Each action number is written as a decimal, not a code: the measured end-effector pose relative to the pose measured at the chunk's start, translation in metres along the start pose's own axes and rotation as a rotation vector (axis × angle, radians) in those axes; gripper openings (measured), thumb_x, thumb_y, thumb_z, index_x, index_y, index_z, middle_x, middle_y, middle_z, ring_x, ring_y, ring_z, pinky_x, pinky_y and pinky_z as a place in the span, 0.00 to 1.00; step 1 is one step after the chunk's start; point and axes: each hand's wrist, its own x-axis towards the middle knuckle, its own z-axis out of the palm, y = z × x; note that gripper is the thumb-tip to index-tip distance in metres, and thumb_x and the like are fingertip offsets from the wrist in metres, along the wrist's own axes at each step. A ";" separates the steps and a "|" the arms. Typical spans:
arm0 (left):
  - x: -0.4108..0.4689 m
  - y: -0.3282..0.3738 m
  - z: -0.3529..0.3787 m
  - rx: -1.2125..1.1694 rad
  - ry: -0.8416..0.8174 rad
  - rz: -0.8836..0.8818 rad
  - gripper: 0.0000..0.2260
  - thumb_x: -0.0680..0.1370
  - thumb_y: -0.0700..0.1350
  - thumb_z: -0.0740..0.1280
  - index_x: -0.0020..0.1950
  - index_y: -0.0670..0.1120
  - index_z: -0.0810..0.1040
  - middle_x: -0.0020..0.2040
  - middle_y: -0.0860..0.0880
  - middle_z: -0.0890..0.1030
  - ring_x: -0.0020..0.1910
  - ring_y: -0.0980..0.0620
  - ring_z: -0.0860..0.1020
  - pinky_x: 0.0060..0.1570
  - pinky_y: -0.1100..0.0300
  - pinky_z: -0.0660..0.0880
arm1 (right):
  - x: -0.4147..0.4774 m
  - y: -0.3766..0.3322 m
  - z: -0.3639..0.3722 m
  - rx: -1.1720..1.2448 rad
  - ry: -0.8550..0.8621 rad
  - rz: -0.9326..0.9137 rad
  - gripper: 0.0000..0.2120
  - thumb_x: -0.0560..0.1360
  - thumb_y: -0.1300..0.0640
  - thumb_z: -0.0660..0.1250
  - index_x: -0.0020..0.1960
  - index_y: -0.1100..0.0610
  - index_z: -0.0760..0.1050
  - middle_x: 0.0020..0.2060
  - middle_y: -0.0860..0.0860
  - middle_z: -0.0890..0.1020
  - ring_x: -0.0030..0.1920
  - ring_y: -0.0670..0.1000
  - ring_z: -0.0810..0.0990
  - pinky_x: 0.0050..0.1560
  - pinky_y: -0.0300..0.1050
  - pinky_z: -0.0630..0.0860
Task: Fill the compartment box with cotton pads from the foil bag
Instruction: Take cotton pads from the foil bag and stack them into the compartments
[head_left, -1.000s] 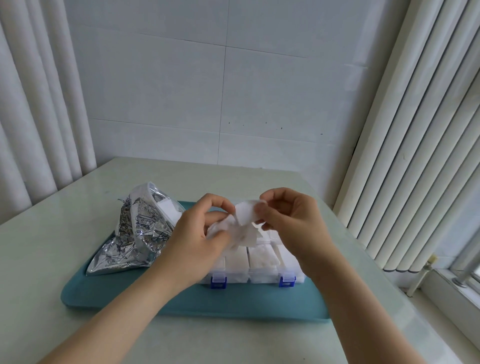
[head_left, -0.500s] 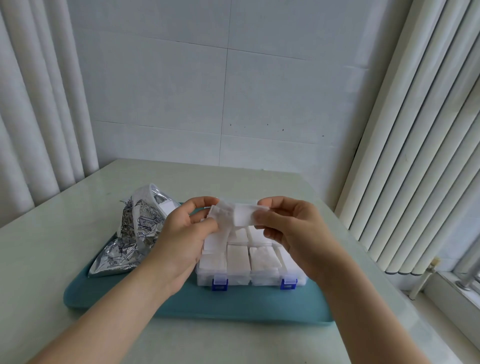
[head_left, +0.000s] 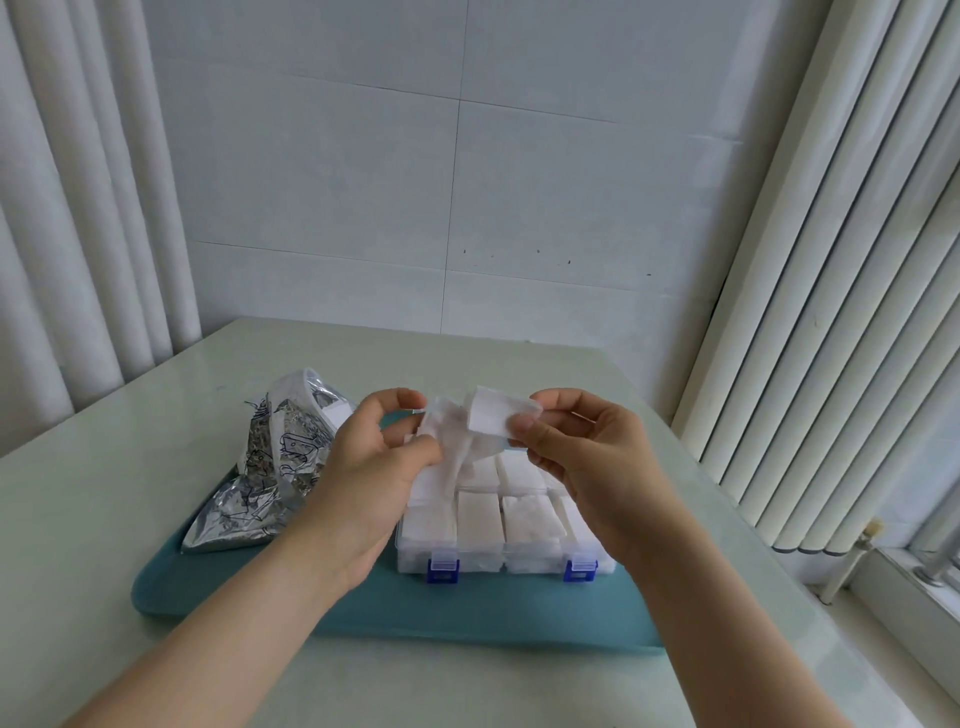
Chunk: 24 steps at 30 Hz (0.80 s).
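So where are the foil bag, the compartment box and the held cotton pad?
foil bag (head_left: 260, 493): head view, on its crinkled printed side.
compartment box (head_left: 480, 558): head view, on its clear front wall.
cotton pad (head_left: 496, 415): head view, on its flat white face.

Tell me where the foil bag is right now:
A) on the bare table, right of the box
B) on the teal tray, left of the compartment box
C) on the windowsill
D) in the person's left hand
B: the foil bag lies on the teal tray, left of the compartment box. The left hand and right hand hold cotton pads above the box, not the bag.
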 end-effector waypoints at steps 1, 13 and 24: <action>0.001 -0.002 -0.001 0.077 0.030 0.054 0.17 0.77 0.32 0.68 0.56 0.54 0.77 0.49 0.43 0.86 0.45 0.46 0.77 0.49 0.48 0.70 | 0.001 0.000 -0.002 0.026 0.032 -0.001 0.12 0.72 0.67 0.78 0.53 0.60 0.81 0.42 0.59 0.87 0.44 0.56 0.84 0.53 0.50 0.78; -0.005 0.003 0.001 0.355 -0.080 0.215 0.09 0.83 0.53 0.69 0.51 0.53 0.88 0.48 0.58 0.87 0.47 0.56 0.81 0.54 0.56 0.75 | -0.004 0.000 0.000 -0.193 -0.056 -0.050 0.16 0.73 0.62 0.80 0.58 0.52 0.81 0.44 0.60 0.87 0.44 0.57 0.83 0.48 0.50 0.78; -0.003 -0.006 0.001 0.469 -0.199 0.182 0.19 0.87 0.57 0.60 0.53 0.47 0.85 0.44 0.37 0.85 0.41 0.52 0.81 0.42 0.52 0.76 | -0.002 0.014 0.014 -0.839 -0.072 -0.412 0.10 0.82 0.55 0.70 0.62 0.48 0.85 0.51 0.46 0.83 0.40 0.43 0.82 0.41 0.30 0.70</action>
